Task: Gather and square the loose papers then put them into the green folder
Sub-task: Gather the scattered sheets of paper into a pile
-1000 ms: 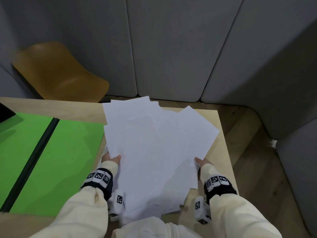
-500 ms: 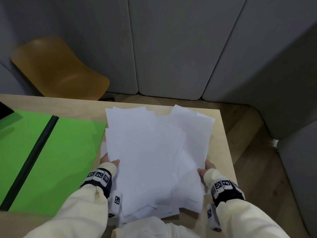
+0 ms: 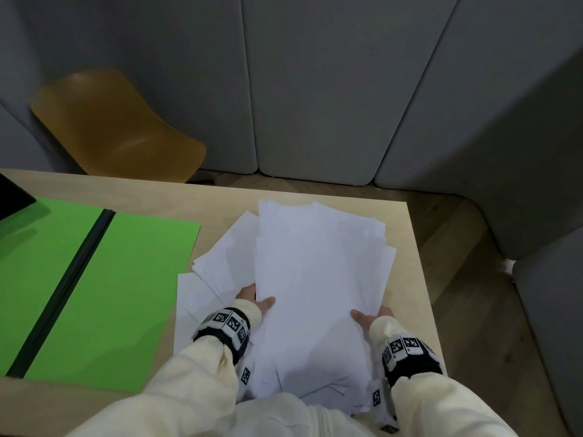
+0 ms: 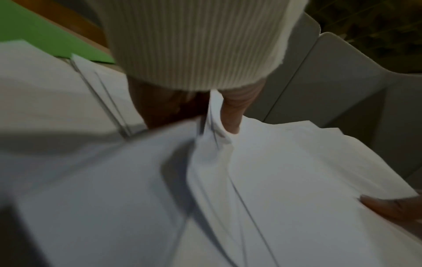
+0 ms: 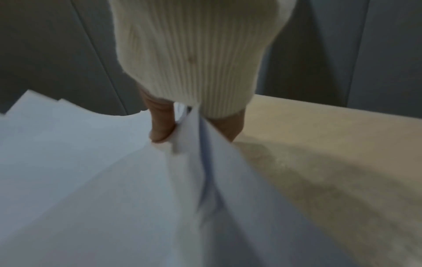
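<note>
A loose stack of white papers [image 3: 318, 279] is held above the right half of the table, its edges uneven. My left hand [image 3: 257, 299] pinches the stack's left edge, thumb on top; the same pinch shows in the left wrist view [image 4: 228, 122]. My right hand [image 3: 370, 316] pinches the right edge, thumb on top, fingers beneath [image 5: 162, 130]. A few more sheets [image 3: 202, 298] lie on the table under and left of the stack. The green folder [image 3: 104, 288] lies open and flat on the left of the table, a dark spine down its middle.
The light wooden table [image 3: 413, 257] ends just right of the papers, with floor beyond. An orange chair [image 3: 116, 127] stands behind the table at the back left. Grey padded wall panels [image 3: 315, 89] close the back. A dark object [image 3: 12, 197] overlaps the folder's far left corner.
Both hands have drawn the fanned sheets together into a narrower stack and shifted it to the right. Some sheets have slipped out on the left onto the table.
</note>
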